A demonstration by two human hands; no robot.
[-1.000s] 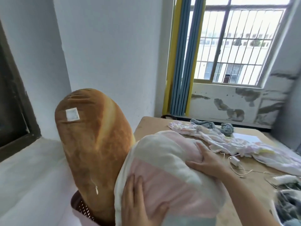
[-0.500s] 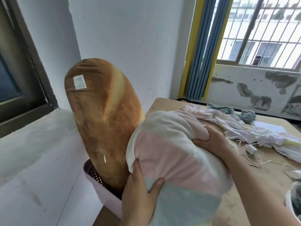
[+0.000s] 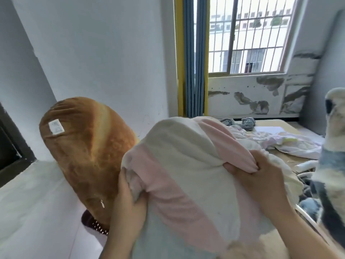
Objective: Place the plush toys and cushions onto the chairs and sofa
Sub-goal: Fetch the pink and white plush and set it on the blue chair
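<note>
So the striped cushion (image 3: 188,184) has come up off the bench (image 3: 291,157) since half a second ago. Left hand (image 3: 127,208) and right hand (image 3: 259,176) both have fingers clamped into the fabric, one on each side. Reads like it's lifted out and ready to carry to a seat. Bread-loaf plush (image 3: 87,156) stands in a basket (image 3: 93,223) just left of the left fingers. No chair or sofa in view, and the fuzzy plush (image 3: 334,165) right of the right fingers is cut off.
</note>
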